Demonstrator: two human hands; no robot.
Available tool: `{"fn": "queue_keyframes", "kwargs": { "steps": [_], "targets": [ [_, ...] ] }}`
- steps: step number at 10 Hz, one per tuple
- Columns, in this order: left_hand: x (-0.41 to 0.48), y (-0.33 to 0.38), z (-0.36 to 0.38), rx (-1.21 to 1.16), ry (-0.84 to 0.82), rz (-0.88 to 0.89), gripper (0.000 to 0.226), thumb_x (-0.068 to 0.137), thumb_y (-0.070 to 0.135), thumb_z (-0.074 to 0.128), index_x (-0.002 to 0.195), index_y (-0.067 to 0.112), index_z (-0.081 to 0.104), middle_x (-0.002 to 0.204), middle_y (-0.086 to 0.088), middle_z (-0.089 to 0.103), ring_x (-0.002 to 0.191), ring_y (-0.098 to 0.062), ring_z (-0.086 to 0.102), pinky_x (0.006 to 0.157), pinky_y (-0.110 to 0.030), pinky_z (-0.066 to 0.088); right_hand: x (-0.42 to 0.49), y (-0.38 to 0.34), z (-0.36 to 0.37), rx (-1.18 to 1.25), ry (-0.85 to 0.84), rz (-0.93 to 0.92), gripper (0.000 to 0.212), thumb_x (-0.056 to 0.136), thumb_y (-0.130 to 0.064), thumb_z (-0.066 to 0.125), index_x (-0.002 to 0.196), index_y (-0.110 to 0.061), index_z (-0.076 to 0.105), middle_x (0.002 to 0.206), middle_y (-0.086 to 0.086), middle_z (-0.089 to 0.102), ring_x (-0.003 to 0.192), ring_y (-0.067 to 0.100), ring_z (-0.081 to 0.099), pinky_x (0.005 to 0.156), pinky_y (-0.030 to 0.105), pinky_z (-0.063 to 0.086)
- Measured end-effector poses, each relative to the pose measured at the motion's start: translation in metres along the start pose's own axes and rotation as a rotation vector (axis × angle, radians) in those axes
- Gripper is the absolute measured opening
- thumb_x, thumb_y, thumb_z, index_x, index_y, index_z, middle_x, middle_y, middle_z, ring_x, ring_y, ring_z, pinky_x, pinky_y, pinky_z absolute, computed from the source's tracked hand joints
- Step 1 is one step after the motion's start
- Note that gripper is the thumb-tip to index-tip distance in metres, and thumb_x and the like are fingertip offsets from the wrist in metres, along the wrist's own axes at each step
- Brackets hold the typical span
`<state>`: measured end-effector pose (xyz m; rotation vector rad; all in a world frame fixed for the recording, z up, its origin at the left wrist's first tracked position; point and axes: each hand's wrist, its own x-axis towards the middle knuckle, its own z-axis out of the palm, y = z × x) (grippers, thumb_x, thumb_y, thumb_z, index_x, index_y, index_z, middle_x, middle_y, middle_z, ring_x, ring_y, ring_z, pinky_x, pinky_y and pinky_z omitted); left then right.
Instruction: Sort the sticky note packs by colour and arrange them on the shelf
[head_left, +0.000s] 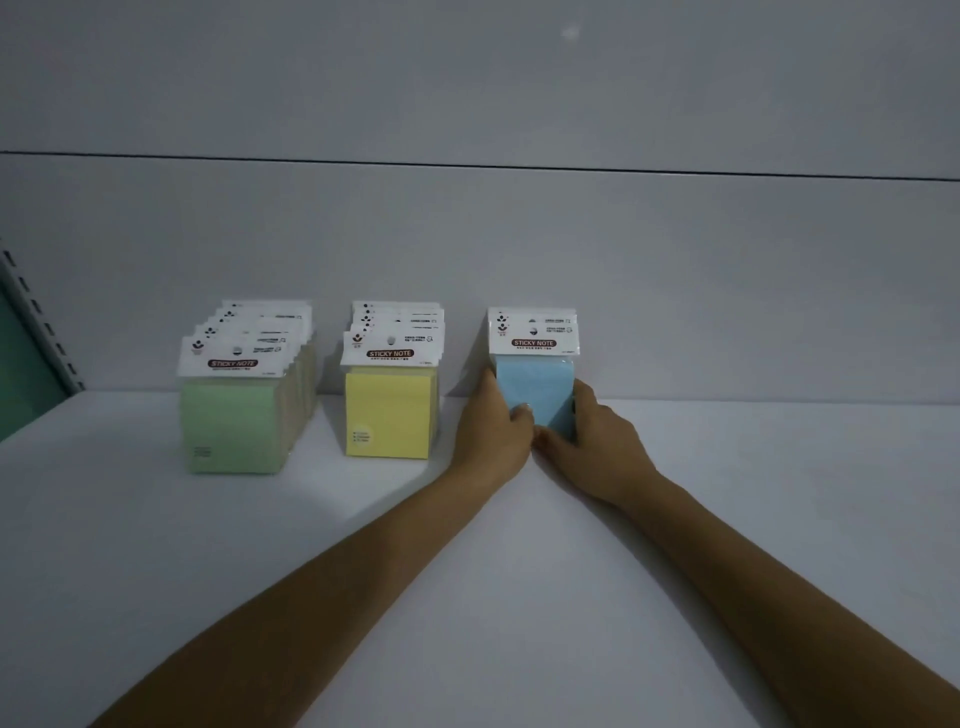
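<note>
Left hand (493, 423) and right hand (597, 434) clasp the blue pack (537, 387) by its sides. I judge it light, stiff, slick; sides suit.

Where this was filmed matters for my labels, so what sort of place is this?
Probably a shop or stockroom shelving bay: a white shelf, a slotted upright at its left edge, and retail hang-tab sticky notes in rows: green packs, yellow packs, blue packs.
</note>
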<state>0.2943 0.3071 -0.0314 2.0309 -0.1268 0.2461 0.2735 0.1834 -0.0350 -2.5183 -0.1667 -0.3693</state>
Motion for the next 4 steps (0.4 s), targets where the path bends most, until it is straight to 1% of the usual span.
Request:
{"fn": "queue_keyframes", "kwargs": {
  "steps": [1, 2, 3, 4],
  "targets": [
    [-0.005, 0.005, -0.004, 0.029, -0.007, -0.025, 0.069, 0.087, 0.013, 0.057, 0.143, 0.001, 0.019, 0.141, -0.017, 0.044, 0.123, -0.029, 0.049, 0.094, -0.031, 0.044, -0.004, -0.006, -0.011, 0.164, -0.026, 0.121, 0.083, 0.082, -0.044, 0.066, 0.145, -0.011, 0.023, 0.138, 0.009, 0.05, 0.124, 0.029, 0.05, 0.094, 0.034, 0.041],
    [-0.015, 0.004, -0.014, 0.09, -0.05, -0.019, 0.073, 0.087, 0.022, 0.06, 0.142, 0.0, 0.018, 0.144, -0.016, 0.04, 0.126, -0.03, 0.047, 0.1, -0.038, 0.043, -0.015, -0.01, -0.031, 0.175, 0.005, 0.16, 0.083, 0.082, -0.043, 0.067, 0.146, -0.011, 0.025, 0.147, 0.011, 0.04, 0.133, 0.025, 0.041, 0.104, 0.035, 0.035],
    [-0.04, 0.008, -0.035, 0.226, -0.144, 0.173, 0.066, 0.086, 0.028, 0.06, 0.14, 0.009, 0.026, 0.141, -0.01, 0.042, 0.127, -0.028, 0.045, 0.097, -0.039, 0.045, -0.037, -0.037, -0.066, 0.218, 0.056, 0.126, 0.056, 0.084, -0.034, 0.067, 0.133, -0.013, 0.047, 0.134, 0.009, 0.055, 0.115, 0.019, 0.056, 0.094, 0.029, 0.045],
    [-0.064, 0.004, -0.065, 0.602, -0.26, 0.426, 0.064, 0.092, 0.038, 0.05, 0.146, 0.018, 0.022, 0.153, -0.005, 0.028, 0.137, -0.025, 0.029, 0.107, -0.042, 0.035, -0.071, -0.093, -0.105, 0.514, 0.111, -0.041, 0.041, 0.079, -0.03, 0.07, 0.117, -0.018, 0.061, 0.114, 0.003, 0.069, 0.096, 0.006, 0.065, 0.083, 0.018, 0.052]
  ]
}}
